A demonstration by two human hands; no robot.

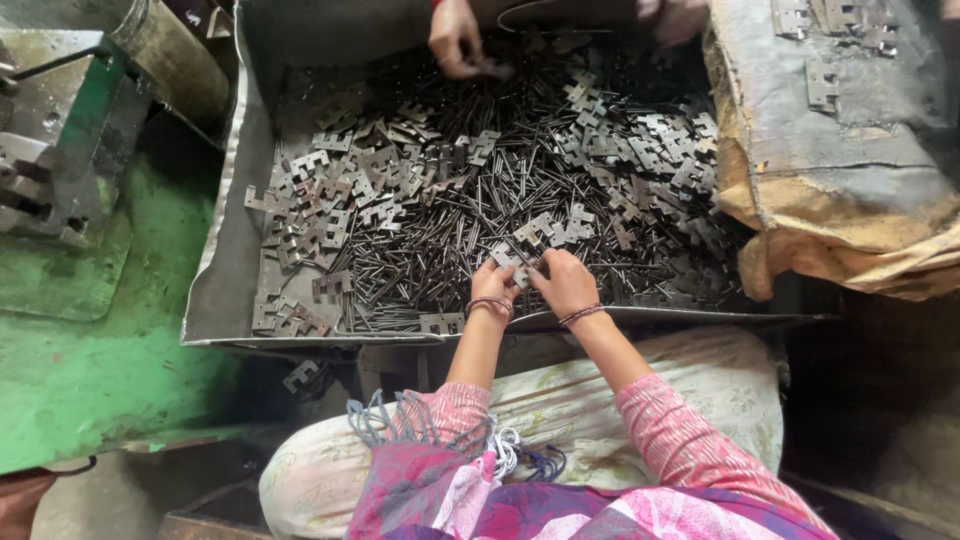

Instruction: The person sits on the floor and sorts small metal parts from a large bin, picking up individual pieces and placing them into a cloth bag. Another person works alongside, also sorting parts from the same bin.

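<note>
My left hand [493, 285] and my right hand [565, 283] meet at the near edge of a big metal tray [215, 290]. Together they pinch a small notched metal plate [522, 268], held just above the pile. The tray is heaped with several dark thin metal pins [470, 215] and grey notched hinge plates [330, 200]. Both wrists wear thread bands, and pink sleeves cover my forearms.
Another person's hands [455, 40] reach into the tray's far side. A green machine bed [90, 330] lies left, with a metal fixture [40, 170] on it. A worn sack [840, 170] with a few plates on top sits right. One plate [300, 376] lies below the tray.
</note>
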